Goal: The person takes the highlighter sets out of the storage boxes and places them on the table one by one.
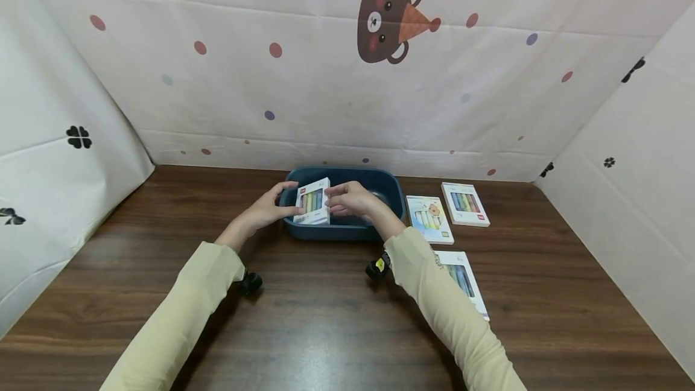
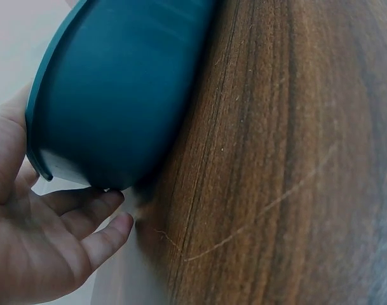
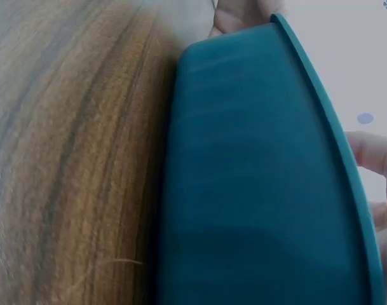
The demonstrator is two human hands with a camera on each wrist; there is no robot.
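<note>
A blue plastic bin stands on the table against the back cloth. Inside its left end leans a white box of coloured sticks, window side up. My left hand holds the bin's left end, thumb over the rim by the box and fingers outside; in the left wrist view that hand curls round the end wall. From the right, my right hand reaches over the bin and pinches the box's right edge with its fingertips. Only the right hand's fingers show beyond the rim in the right wrist view.
Right of the bin lie a white box with a cartoon picture, another white box behind it, and a third box partly under my right sleeve. Printed white cloth walls the brown wooden table at the back and sides.
</note>
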